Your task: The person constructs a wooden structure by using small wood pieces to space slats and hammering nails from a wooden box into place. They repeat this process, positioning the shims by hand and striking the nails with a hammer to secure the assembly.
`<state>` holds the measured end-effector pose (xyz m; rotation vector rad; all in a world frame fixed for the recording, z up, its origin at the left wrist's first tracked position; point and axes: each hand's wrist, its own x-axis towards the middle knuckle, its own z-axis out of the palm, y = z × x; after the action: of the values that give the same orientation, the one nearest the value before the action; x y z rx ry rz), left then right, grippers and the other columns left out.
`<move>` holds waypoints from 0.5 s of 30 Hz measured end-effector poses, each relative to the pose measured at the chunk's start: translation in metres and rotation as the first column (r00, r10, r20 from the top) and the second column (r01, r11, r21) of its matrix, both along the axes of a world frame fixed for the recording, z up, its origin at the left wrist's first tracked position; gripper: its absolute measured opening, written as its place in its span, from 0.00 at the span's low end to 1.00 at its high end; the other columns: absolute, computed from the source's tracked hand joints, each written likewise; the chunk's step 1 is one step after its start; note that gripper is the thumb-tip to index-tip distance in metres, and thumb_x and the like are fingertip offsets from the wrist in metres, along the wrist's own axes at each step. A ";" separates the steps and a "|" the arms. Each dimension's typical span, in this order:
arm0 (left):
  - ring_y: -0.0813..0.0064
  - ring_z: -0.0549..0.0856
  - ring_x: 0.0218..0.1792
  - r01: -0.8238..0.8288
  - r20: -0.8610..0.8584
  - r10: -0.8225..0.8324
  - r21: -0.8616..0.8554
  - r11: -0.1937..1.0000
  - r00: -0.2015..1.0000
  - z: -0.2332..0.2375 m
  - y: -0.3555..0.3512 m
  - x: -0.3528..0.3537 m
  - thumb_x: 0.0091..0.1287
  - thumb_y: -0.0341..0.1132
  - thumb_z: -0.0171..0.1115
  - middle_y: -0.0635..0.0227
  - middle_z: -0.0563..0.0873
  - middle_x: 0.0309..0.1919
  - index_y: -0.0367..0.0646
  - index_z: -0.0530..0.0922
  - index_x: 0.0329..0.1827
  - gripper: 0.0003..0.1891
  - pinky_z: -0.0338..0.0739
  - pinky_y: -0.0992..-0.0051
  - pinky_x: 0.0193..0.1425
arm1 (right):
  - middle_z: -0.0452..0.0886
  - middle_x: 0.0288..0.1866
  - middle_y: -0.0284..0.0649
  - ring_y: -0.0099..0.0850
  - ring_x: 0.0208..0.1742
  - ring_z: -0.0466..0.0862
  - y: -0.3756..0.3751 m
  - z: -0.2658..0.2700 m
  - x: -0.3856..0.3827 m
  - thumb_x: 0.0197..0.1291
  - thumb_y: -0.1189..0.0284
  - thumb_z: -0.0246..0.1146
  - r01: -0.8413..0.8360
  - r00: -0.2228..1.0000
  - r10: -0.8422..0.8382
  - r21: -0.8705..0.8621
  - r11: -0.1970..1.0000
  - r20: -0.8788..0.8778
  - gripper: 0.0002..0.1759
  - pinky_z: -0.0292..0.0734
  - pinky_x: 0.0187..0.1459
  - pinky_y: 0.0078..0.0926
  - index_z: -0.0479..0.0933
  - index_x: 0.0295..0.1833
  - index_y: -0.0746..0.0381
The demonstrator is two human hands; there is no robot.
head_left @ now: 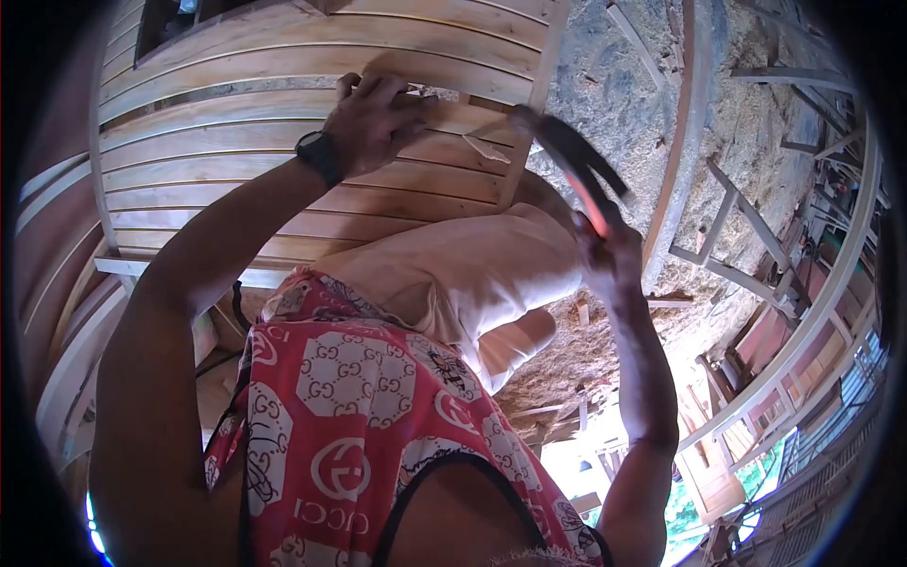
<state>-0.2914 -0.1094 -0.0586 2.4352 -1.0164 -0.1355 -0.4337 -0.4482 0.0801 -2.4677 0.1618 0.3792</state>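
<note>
A hammer (586,165) with a dark head and an orange-red handle is gripped in my right hand (609,253), raised beside the right edge of a slatted wooden panel (217,142). My left hand (376,123) rests on the panel's slats with its fingers bent and apart. It lies beside a gap between two slats, and whether a small thing sits under the fingertips cannot be made out. On the slats to its right lies a pale wood sliver (487,148). A dark watch (319,156) is on my left wrist.
My bent leg (453,265) is against the panel's near side. Rough ground (614,104) strewn with shavings lies to the right, with a long board (675,142) across it. Wooden frames (737,227) stand farther right. A dark opening (179,24) is at the panel's top left.
</note>
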 end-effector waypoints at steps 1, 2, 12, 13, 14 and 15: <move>0.60 0.77 0.57 0.002 0.009 -0.002 0.011 1.000 1.000 0.000 0.000 0.000 0.70 0.51 0.67 0.66 0.79 0.51 0.63 0.85 0.63 0.19 0.64 0.48 0.64 | 0.81 0.23 0.50 0.51 0.22 0.84 0.000 -0.003 0.009 0.72 0.65 0.65 -0.071 0.968 -0.004 -0.291 0.954 -0.251 0.13 0.74 0.22 0.47 0.73 0.39 0.61; 0.60 0.77 0.57 0.008 0.018 -0.008 0.019 1.000 1.000 0.000 0.000 0.001 0.69 0.51 0.68 0.68 0.80 0.52 0.62 0.85 0.64 0.21 0.64 0.49 0.62 | 0.81 0.23 0.50 0.51 0.22 0.84 0.000 0.002 0.010 0.72 0.65 0.65 -0.067 0.968 -0.009 -0.294 0.953 -0.251 0.13 0.74 0.22 0.47 0.73 0.39 0.61; 0.58 0.76 0.57 -0.006 0.008 0.005 0.067 0.998 1.000 0.005 -0.005 0.001 0.71 0.53 0.64 0.65 0.78 0.52 0.65 0.85 0.61 0.18 0.64 0.45 0.64 | 0.84 0.34 0.51 0.46 0.30 0.88 -0.029 -0.035 -0.001 0.71 0.67 0.67 -0.196 0.906 0.177 0.012 0.981 0.384 0.15 0.81 0.29 0.40 0.80 0.57 0.63; 0.58 0.76 0.57 0.003 0.004 -0.003 0.065 0.998 1.000 0.003 -0.004 -0.001 0.71 0.53 0.64 0.66 0.78 0.51 0.65 0.85 0.62 0.18 0.64 0.45 0.64 | 0.82 0.24 0.47 0.47 0.24 0.85 -0.030 -0.034 -0.001 0.70 0.64 0.68 -0.128 0.990 0.113 -0.205 0.970 -0.085 0.11 0.78 0.25 0.43 0.79 0.46 0.61; 0.58 0.75 0.57 0.013 0.005 -0.013 0.064 0.998 1.000 0.001 -0.004 0.000 0.71 0.53 0.64 0.66 0.78 0.51 0.65 0.85 0.62 0.18 0.64 0.45 0.63 | 0.82 0.24 0.47 0.47 0.24 0.85 -0.033 -0.032 0.003 0.70 0.64 0.68 -0.126 0.991 0.112 -0.206 0.970 -0.080 0.11 0.78 0.25 0.43 0.79 0.46 0.61; 0.58 0.75 0.57 0.018 0.010 -0.019 0.065 0.998 1.000 0.002 -0.005 0.002 0.71 0.53 0.64 0.66 0.78 0.51 0.65 0.85 0.62 0.18 0.64 0.45 0.63 | 0.80 0.21 0.46 0.47 0.22 0.84 -0.029 -0.022 0.014 0.70 0.64 0.68 -0.100 0.995 0.092 -0.197 0.975 -0.048 0.12 0.76 0.24 0.43 0.76 0.41 0.60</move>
<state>-0.2897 -0.1140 -0.0562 2.4878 -1.0545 -0.1643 -0.4198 -0.4775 0.0576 -2.6738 0.1007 0.4728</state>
